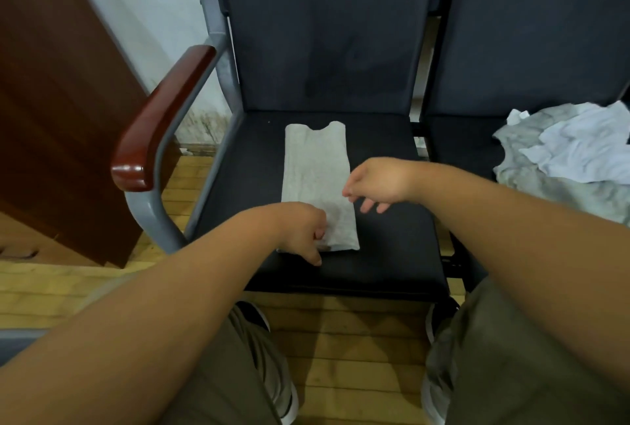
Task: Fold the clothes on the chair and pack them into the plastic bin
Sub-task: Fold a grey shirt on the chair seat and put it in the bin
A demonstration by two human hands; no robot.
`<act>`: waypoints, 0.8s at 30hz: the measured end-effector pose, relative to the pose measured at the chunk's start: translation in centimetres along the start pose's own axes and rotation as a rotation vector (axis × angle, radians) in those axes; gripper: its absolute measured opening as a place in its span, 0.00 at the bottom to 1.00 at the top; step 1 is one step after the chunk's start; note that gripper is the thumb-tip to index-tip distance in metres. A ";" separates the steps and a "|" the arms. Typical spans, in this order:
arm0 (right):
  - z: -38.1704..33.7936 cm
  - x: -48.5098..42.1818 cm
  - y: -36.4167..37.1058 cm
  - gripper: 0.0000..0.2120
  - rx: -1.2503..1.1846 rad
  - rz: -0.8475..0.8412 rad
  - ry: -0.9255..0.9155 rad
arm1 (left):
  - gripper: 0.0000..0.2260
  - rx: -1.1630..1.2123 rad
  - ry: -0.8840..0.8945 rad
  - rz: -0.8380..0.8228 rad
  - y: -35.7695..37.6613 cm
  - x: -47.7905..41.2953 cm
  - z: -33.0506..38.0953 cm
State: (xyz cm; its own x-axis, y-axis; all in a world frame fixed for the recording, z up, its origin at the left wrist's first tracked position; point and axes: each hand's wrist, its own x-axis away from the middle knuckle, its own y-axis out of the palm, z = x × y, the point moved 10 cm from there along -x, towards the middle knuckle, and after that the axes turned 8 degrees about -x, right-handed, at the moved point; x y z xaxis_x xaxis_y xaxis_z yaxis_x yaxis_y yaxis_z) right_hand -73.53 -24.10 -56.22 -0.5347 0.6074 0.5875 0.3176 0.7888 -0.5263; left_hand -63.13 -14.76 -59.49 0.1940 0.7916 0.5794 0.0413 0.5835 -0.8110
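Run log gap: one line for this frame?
left hand grips grey garment near end | right hand open above it | unfolded pile on next seat | bin unseen

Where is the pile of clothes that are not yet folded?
In the head view the unfolded pile lies on the right chair's seat, at the picture's right edge, beside the left chair holding the folded grey garment.

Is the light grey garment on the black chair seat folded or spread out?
Folded: the light grey garment lies as a narrow strip on the black seat, neckline at the far end.
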 end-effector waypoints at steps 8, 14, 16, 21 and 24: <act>0.9 0.8 1.4 0.17 0.254 -0.011 -0.052 | 0.14 -0.070 -0.057 0.132 0.0 0.0 -0.1; -0.5 1.4 2.0 0.29 0.390 -0.083 -0.152 | 0.09 0.244 -0.148 0.201 -2.4 -0.2 -2.6; -1.5 1.3 2.1 0.39 0.410 -0.074 -0.199 | 0.06 0.358 -0.172 0.246 -4.0 -0.1 -3.7; -3.5 -0.2 2.4 0.20 0.389 0.094 -0.297 | 0.10 0.524 -0.228 0.410 -6.6 0.1 -6.4; -4.4 -0.5 0.8 0.05 0.377 0.251 -0.304 | 0.14 0.429 -0.207 0.462 -7.5 0.1 -6.1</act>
State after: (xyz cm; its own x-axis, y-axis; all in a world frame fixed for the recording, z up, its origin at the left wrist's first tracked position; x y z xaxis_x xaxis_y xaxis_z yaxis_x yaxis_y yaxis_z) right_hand -69.58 -23.41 -54.23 -0.6984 0.6739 0.2408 0.1921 0.5007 -0.8441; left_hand -57.41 -20.19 -53.83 -0.0957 0.9714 0.2174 -0.4034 0.1619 -0.9006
